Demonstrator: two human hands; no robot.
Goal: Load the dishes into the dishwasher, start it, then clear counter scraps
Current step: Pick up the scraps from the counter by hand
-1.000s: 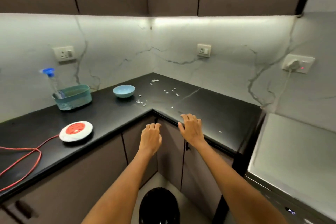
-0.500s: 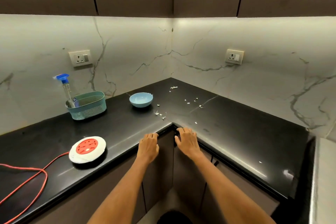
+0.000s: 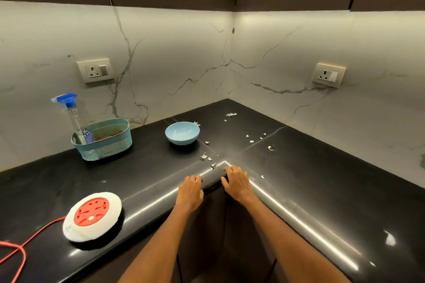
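Both hands sit at the inside corner of the black bench [image 3: 322,190], left hand [image 3: 189,193] and right hand [image 3: 236,182] flat on the front edge, fingers relaxed and holding nothing. Just past the fingertips the scraps [image 3: 250,141] start: thin pale flakes, maybe garlic skin, strewn back toward the wall corner. I'd guess they're featherlight and papery, so pinching each one is a pain; better to sweep them together with a flat palm into a cupped hand. A breath would scatter them. The blue bowl [image 3: 182,133] beside them looks like light plastic, easy to grab by the rim.
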